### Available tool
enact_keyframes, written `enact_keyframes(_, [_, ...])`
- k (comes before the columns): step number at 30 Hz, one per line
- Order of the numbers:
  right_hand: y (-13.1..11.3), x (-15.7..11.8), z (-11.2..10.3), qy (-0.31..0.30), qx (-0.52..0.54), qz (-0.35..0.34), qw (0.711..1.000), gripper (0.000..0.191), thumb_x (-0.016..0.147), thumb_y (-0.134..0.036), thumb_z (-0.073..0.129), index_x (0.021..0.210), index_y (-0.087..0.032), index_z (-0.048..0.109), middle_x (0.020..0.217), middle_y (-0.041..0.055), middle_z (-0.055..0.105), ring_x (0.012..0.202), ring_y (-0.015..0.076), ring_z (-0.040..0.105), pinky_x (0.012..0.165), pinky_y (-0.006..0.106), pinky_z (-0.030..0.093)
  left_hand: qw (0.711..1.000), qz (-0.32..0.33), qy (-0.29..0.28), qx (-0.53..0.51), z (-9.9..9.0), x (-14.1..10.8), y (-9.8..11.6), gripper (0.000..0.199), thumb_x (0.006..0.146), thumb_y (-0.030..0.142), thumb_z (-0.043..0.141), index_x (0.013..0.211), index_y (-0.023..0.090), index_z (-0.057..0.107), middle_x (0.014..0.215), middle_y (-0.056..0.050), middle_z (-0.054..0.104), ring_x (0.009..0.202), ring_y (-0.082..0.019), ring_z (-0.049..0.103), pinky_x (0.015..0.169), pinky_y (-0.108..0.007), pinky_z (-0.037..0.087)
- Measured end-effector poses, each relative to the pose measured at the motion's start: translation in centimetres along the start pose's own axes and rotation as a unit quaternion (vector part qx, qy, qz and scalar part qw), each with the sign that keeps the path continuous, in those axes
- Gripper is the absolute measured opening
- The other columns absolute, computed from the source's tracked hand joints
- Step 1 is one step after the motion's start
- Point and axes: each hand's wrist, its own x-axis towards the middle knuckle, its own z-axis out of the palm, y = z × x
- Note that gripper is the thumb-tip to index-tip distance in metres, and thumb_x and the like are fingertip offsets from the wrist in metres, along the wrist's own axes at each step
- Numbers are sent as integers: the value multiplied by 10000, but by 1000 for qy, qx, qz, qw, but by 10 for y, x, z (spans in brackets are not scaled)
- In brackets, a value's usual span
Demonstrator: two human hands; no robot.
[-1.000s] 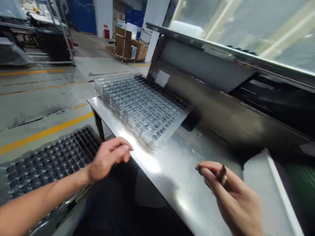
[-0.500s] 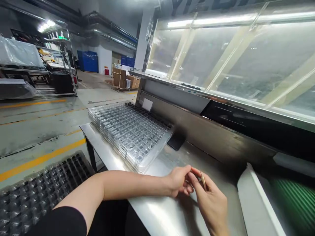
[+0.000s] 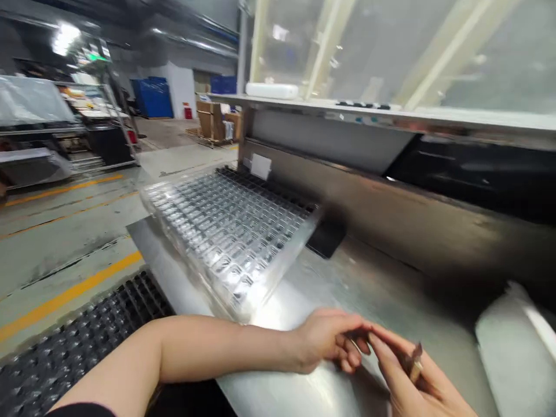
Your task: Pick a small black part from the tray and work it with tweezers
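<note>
Plainly, in the head view, both hands are brought together above the metal table (image 3: 391, 289), low and right of centre in the frame. The left hand (image 3: 332, 341) is half curled, its fingertips meeting those of the right hand (image 3: 412, 376); whether anything is pinched there cannot be made out. A slim brown-and-gold tool (image 3: 416, 370) is held within the right hand, at the lower right. Clear plastic trays (image 3: 284, 265) are stacked at mid-left, a studded black tray (image 3: 82, 336) is seen lower left, and a white bin (image 3: 508, 341) is cut off lower right.
</note>
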Motion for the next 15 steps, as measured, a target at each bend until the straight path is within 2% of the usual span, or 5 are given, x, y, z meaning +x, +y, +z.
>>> enact_keyframes(3, [-7,-6,4,-14,91,4,996,392,869,-592,845,1051,-245,847,1022,81,791,900,303,756,756,351,656,1000,15,-6,-10,4,-12,4,591,693,626,824,991,128,716,696,-24,606,586,-138,554,531,-249,424])
enact_keyframes(6, [-13,-6,7,-32,140,1,990,284,934,-490,832,1062,-237,846,1043,86,788,913,272,746,805,357,650,999,24,-7,-31,4,-16,7,491,745,514,867,983,111,719,767,-30,615,620,-119,544,549,-241,398])
enact_keyframes(9, [-16,-6,6,-51,164,-2,985,206,990,-417,790,1103,-252,838,1086,75,787,875,239,735,777,339,650,999,25,-14,-17,3,-17,7,395,793,399,870,1018,109,727,798,-21,610,615,-90,494,542,-226,353])
enact_keyframes(13, [-16,-7,4,-78,160,-32,983,170,1054,-357,705,1143,-283,828,1128,49,774,928,209,719,804,293,621,999,22,-13,20,3,-19,4,320,871,400,829,968,116,718,690,7,549,570,-81,419,514,-221,289])
enact_keyframes(15, [-15,-5,3,-81,144,-67,984,179,1065,-324,672,1145,-288,828,1140,43,756,1003,211,704,863,291,599,999,24,-12,21,3,-19,4,315,881,397,826,972,114,722,744,-15,593,574,-75,422,505,-216,280])
